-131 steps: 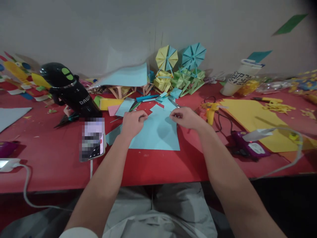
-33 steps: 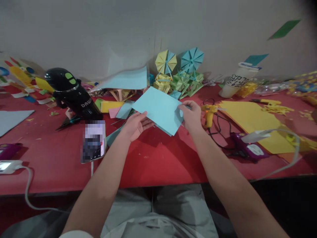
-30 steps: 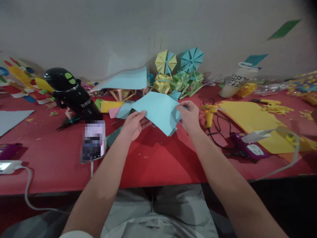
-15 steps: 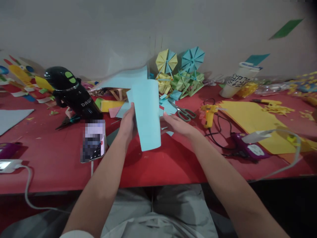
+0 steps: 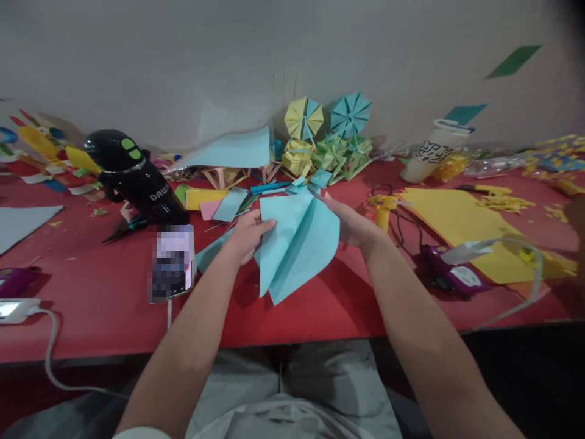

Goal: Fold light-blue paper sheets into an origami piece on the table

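A light blue sheet of paper (image 5: 299,241) is held up over the table's front middle, folded so that two flaps stand apart with a deep crease between them. My left hand (image 5: 249,236) pinches its left edge, thumb on the front face. At the upper right edge, my right hand (image 5: 351,221) grips the sheet, most of its fingers hidden behind the paper. Just past the sheet's top lie small blue paper scraps (image 5: 321,178). Only a dark tip of the scissors (image 5: 314,192) shows there; the rest is covered by paper and hand.
On the left are a phone (image 5: 172,262) and a black bottle (image 5: 137,177). Paper wheel models (image 5: 326,143) stand at the back. To the right are a yellow glue gun (image 5: 382,210), a purple power strip (image 5: 454,271) with cables, yellow sheets (image 5: 461,213) and a cup (image 5: 434,152).
The blue sheet, earlier curled into a narrow upright shape, has spread into two flaps. My right hand has closed in on its right edge, now covering most of the scissors.
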{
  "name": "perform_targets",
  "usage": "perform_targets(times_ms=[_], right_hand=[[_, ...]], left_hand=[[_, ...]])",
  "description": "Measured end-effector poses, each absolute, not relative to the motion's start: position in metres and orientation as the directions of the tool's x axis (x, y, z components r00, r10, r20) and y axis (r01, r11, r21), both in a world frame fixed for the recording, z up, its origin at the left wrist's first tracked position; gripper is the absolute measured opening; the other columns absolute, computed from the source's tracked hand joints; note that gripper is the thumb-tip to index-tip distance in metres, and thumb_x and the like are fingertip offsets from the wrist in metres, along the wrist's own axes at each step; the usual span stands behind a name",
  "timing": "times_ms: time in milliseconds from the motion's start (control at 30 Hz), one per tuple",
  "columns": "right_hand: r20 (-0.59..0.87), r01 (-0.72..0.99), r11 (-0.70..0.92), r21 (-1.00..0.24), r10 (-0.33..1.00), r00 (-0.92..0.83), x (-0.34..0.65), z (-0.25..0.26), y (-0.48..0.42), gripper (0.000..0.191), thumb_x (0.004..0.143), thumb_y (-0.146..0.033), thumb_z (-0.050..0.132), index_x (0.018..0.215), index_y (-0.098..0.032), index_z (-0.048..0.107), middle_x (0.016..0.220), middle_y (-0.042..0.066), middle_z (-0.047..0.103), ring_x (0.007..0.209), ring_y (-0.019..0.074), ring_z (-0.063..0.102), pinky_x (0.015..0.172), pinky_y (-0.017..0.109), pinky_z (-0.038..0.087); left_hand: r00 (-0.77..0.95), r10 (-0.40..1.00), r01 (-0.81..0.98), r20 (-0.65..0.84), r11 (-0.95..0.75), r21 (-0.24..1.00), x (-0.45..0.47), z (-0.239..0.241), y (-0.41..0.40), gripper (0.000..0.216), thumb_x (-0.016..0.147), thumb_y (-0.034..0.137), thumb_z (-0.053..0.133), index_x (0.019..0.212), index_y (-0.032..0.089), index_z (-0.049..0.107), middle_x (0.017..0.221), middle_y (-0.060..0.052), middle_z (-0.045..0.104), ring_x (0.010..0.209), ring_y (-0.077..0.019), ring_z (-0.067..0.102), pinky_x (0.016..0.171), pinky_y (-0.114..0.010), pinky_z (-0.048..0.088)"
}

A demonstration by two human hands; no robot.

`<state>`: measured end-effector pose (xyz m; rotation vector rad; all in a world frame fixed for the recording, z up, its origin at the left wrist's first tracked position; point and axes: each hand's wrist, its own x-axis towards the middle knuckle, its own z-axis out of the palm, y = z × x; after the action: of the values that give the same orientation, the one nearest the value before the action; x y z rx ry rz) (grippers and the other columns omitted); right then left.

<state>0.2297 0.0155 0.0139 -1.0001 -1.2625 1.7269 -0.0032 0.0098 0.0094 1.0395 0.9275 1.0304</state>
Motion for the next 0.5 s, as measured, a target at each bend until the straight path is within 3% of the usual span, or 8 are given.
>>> perform_targets(times_ms=[100,167,233,333,400,467,500], right_hand=[[-0.178,-0.139,-0.253,-0.957,0.896,-0.407,0.238,0.013,0.012,0.056,0.084,-0.066,0.052,0.124,-0.028,0.059,0.121,0.007,0.069,0.115,0.0271,0.061,0.103,0.047,0.044],[-0.179,-0.156,-0.261,-0.952,0.895,-0.409,0.243,0.014,0.011,0.059,0.083,-0.071,0.049,0.119,-0.026,0.062,0.118,0.007,0.07,0.116,0.0274,0.061,0.101,0.046,0.047],[-0.162,-0.15,-0.246,-0.958,0.89,-0.426,0.245,0.014,0.012,0.056,0.08,-0.068,0.056,0.111,-0.023,0.065,0.112,0.009,0.072,0.113,0.0282,0.063,0.096,0.045,0.05],[-0.161,-0.097,-0.195,-0.976,0.946,-0.281,0.242,0.013,0.017,0.034,0.072,-0.04,0.075,0.098,-0.019,0.068,0.098,0.008,0.074,0.1,0.0253,0.068,0.089,0.039,0.054],[-0.198,-0.019,-0.2,-0.98,0.977,-0.078,0.239,0.011,0.021,0.02,0.068,-0.023,0.075,0.086,-0.017,0.068,0.086,0.007,0.075,0.085,0.0223,0.07,0.081,0.035,0.055],[-0.242,0.088,-0.243,-0.966,0.97,0.025,0.237,0.01,0.023,0.012,0.068,-0.014,0.07,0.08,-0.016,0.068,0.078,0.006,0.073,0.074,0.0204,0.068,0.071,0.032,0.055],[-0.261,0.137,-0.266,-0.954,0.964,0.049,0.237,0.01,0.024,0.011,0.069,-0.012,0.068,0.079,-0.016,0.068,0.075,0.006,0.073,0.07,0.0197,0.067,0.067,0.031,0.054]], left_hand=[[0.152,0.98,-0.249,-0.129,0.164,0.955,-0.003,0.01,0.012,0.029,0.067,0.016,0.071,0.096,0.014,0.063,0.087,-0.005,0.073,0.079,-0.019,0.068,0.079,-0.034,0.054],[0.079,0.985,-0.276,-0.151,0.167,0.947,-0.004,0.011,0.014,0.029,0.067,0.014,0.068,0.096,0.014,0.062,0.086,-0.006,0.073,0.081,-0.0204,0.068,0.082,-0.036,0.055],[0.036,0.986,-0.291,-0.166,0.169,0.942,-0.005,0.011,0.016,0.028,0.067,0.013,0.067,0.095,0.013,0.061,0.085,-0.007,0.073,0.084,-0.0225,0.069,0.085,-0.039,0.055],[0.019,0.989,-0.243,-0.148,0.148,0.959,-0.01,0.008,0.02,0.028,0.065,0.013,0.065,0.093,0.013,0.06,0.086,-0.009,0.072,0.09,-0.0258,0.069,0.089,-0.042,0.054],[0.013,0.994,-0.086,-0.111,0.111,0.99,-0.018,0.003,0.023,0.031,0.066,0.013,0.062,0.098,0.013,0.06,0.094,-0.01,0.072,0.096,-0.028,0.068,0.091,-0.044,0.053],[-0.091,0.996,0.245,-0.018,0.04,0.969,-0.028,-0.001,0.024,0.046,0.068,0.011,0.059,0.113,0.017,0.057,0.107,-0.011,0.069,0.106,-0.0299,0.064,0.095,-0.047,0.05],[-0.124,0.991,0.431,0.048,0.011,0.902,-0.032,-0.002,0.023,0.055,0.068,0.011,0.058,0.122,0.019,0.053,0.117,-0.011,0.066,0.114,-0.031,0.06,0.099,-0.049,0.048]])
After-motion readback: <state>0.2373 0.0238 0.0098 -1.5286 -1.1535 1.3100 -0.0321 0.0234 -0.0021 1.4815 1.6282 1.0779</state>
